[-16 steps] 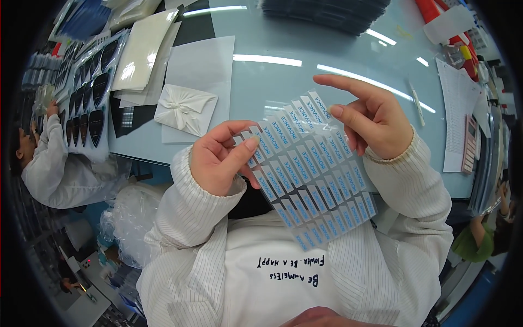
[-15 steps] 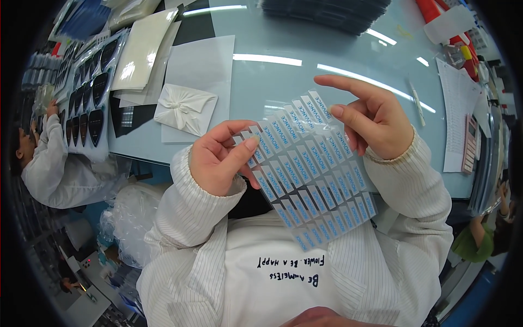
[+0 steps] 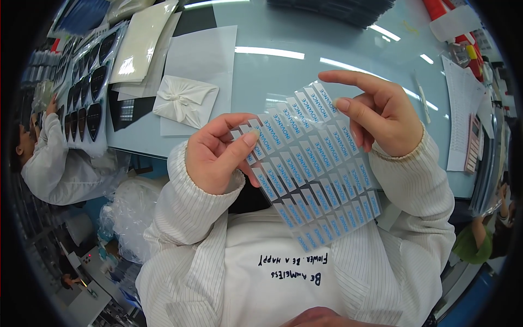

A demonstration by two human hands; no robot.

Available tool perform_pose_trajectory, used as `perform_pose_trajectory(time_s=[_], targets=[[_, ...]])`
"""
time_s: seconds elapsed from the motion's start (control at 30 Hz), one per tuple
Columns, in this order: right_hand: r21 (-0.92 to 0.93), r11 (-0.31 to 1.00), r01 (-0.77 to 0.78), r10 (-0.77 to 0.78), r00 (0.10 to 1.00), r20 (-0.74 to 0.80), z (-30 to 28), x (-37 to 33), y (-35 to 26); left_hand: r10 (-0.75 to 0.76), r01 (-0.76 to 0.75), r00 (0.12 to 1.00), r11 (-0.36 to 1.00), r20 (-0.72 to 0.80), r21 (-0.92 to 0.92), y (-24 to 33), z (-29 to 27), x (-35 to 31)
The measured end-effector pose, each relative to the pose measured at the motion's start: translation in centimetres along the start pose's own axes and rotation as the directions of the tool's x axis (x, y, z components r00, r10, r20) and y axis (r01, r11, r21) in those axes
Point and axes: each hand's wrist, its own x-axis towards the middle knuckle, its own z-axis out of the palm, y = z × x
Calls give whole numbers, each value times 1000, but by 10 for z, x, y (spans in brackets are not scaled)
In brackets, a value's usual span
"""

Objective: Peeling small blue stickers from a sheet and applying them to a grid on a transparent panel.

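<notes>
A clear sheet of stickers, with rows of small white strips printed in blue, hangs tilted in front of my chest. My left hand pinches its left edge, thumb on top and fingers underneath. At the upper right corner, my right hand has its thumb against the sheet's edge. Its index finger stretches out past that corner, while the other fingers curl beside and partly behind the edge. A white knotted cloth bundle lies on white paper beyond my left hand.
Cream sheets and packed dark pointed pieces lie at the left. A dark stack stands at the back. To the right are a white pen, a written list and a pink calculator. Another person works at left.
The sticker sheet and my right hand have shifted slightly right and up in the view. Both hands keep nearly the same pose. The table things have shifted slightly in view.
</notes>
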Motion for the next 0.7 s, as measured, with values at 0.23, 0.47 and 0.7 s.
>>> perform_pose_trajectory(time_s=[0.23,0.47,0.7], targets=[[-9,999,43,-43,999,-11,3,-3,-2,-8,8,1000,1000,-18,-15,3,1,-5],[-1,1000,-2,2,1000,-1,3,-5,-1,-26,27,1000,998,12,-50,1,-1,-4],[49,999,19,-19,1000,-4,5,-4,2,-30,30,1000,999,-3,-44,2,-1,-5]])
